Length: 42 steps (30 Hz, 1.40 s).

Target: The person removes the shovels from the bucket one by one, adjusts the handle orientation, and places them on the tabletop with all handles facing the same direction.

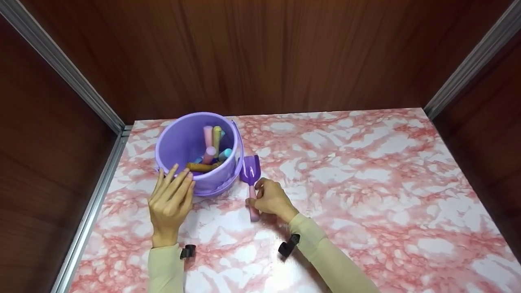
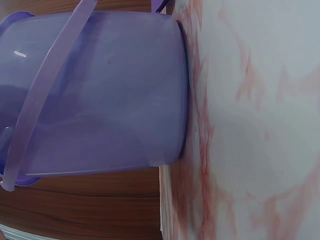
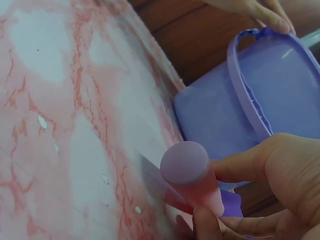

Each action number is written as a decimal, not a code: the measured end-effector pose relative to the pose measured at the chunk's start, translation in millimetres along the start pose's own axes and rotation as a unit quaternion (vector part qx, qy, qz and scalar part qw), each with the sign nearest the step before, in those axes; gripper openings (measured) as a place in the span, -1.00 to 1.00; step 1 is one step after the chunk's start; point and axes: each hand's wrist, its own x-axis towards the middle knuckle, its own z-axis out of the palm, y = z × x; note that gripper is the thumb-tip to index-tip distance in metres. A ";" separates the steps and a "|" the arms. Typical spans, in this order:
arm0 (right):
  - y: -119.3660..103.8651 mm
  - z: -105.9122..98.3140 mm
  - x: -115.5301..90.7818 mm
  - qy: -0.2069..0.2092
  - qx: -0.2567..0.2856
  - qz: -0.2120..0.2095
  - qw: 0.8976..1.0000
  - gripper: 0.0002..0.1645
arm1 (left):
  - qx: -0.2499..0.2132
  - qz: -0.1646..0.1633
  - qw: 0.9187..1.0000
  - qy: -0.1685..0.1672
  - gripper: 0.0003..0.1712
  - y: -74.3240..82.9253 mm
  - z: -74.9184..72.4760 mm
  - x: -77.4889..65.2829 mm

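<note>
A light-purple bucket [image 1: 222,183] stands upright at the back left, its handle hanging down against its side. Inside it are several toy tools with pink, yellow, turquoise and brown handles [image 1: 199,167]. My left hand [image 1: 171,201] rests on the bucket's near rim with fingers extended. Just right of the bucket, a toy shovel [image 1: 250,171] with a purple scoop and pink handle points away from me. My right hand [image 1: 273,199] pinches that pink handle [image 3: 192,172] between thumb and fingers. The left wrist view shows only the bucket's side [image 2: 115,90] and the tabletop; no fingers appear there.
The tabletop [image 1: 366,195] has a red-and-white marbled pattern. Brown wood-grain panels [image 1: 268,57] enclose it at the back and both sides, with metal strips [image 1: 91,203] along the corners. Both wrists carry small black devices [image 1: 188,252].
</note>
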 end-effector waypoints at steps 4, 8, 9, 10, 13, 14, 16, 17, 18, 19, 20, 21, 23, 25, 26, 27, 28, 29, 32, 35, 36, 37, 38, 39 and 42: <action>-2.5 -2.4 -0.7 0.006 -0.006 -0.005 1.000 -0.42 | 0.003 0.003 1.000 -0.002 -0.81 -0.5 -0.3 0.2; -3.7 -5.6 -0.2 0.015 -0.011 -0.010 1.000 -0.38 | 0.009 0.009 1.000 -0.003 -0.81 -0.5 -0.9 0.4; -3.9 -6.9 -0.1 0.018 -0.012 -0.013 1.000 -0.38 | 0.010 0.010 1.000 -0.003 -0.81 -0.4 -1.0 0.4; -4.3 -8.5 0.3 0.021 -0.013 -0.017 1.000 -0.39 | 0.010 0.011 1.000 -0.002 -0.81 -0.3 -1.0 0.5; -6.8 -16.0 1.3 0.031 -0.021 -0.025 0.999 -0.45 | 0.011 0.013 1.000 -0.002 -0.81 0.0 -0.7 0.7; -8.2 -19.6 1.9 0.034 -0.025 -0.028 0.999 -0.47 | 0.010 0.013 1.000 -0.002 -0.81 0.1 -0.4 0.6; -12.7 -27.8 3.4 0.039 -0.031 -0.035 0.998 -0.52 | 0.009 0.013 1.000 -0.002 -0.81 0.1 -0.1 0.5; -15.5 -32.2 4.0 0.040 -0.032 -0.039 0.998 -0.53 | 0.008 0.013 1.000 -0.002 -0.80 0.0 0.0 0.4; -18.3 -36.7 4.9 0.043 -0.032 -0.046 0.997 -0.54 | 0.008 0.012 1.000 -0.002 -0.80 -0.1 0.1 0.3; -21.2 -41.0 5.9 0.045 -0.035 -0.052 0.997 -0.54 | 0.008 0.012 1.000 -0.002 -0.80 -0.2 0.1 0.1; -24.1 -45.1 6.8 0.049 -0.039 -0.057 0.996 -0.54 | 0.008 0.011 1.000 -0.002 -0.80 -0.3 0.1 -0.1; -26.7 -48.8 7.6 0.053 -0.043 -0.065 0.996 -0.54 | 0.007 0.010 1.000 -0.002 -0.80 -0.4 0.2 -0.3; -31.8 -55.5 9.1 0.059 -0.052 -0.076 0.994 -0.54 | 0.006 0.009 1.000 -0.001 -0.80 -0.6 0.2 -0.7; -37.2 -61.2 10.7 0.064 -0.066 -0.088 0.992 -0.56 | 0.005 0.009 1.000 -0.002 -0.80 -0.6 0.1 -1.0; -40.1 -63.8 11.6 0.066 -0.072 -0.095 0.991 -0.58 | 0.005 0.009 1.000 -0.002 -0.81 -0.5 0.0 -1.2; -43.4 -66.3 12.5 0.066 -0.079 -0.103 0.989 -0.59 | 0.005 0.009 1.000 -0.003 -0.80 -0.4 -0.2 -1.4; -47.2 -68.8 13.7 0.065 -0.086 -0.111 0.988 -0.60 | 0.005 0.009 1.000 -0.004 -0.80 -0.5 -0.3 -1.3; -51.0 -71.1 15.1 0.064 -0.093 -0.119 0.987 -0.60 | 0.006 0.010 1.000 -0.005 -0.80 -0.6 -0.4 -1.3; -63.3 -77.8 18.3 0.058 -0.117 -0.139 0.982 -0.60 | 0.007 0.010 1.000 -0.007 -0.80 -0.4 -0.8 -1.3; -75.1 -83.8 20.2 0.055 -0.140 -0.151 0.977 -0.59 | 0.008 0.010 1.000 -0.006 -0.80 0.3 -0.7 -1.3; -78.7 -85.7 20.6 0.058 -0.149 -0.156 0.975 -0.60 | 0.007 0.010 1.000 -0.005 -0.80 0.5 -0.6 -1.2; -82.4 -87.5 21.0 0.061 -0.158 -0.162 0.972 -0.61 | 0.007 0.011 1.000 -0.004 -0.80 0.7 -0.5 -1.1; -85.8 -89.1 21.7 0.065 -0.168 -0.170 0.969 -0.62 | 0.006 0.010 1.000 -0.004 -0.80 0.9 -0.5 -0.9; -89.5 -90.7 22.2 0.070 -0.177 -0.179 0.965 -0.63 | 0.005 0.010 1.000 -0.002 -0.80 1.1 -0.5 -0.6; -101.0 -94.6 24.4 0.077 -0.199 -0.212 0.954 -0.64 | 0.001 0.011 1.000 0.007 -0.81 1.4 -1.2 0.4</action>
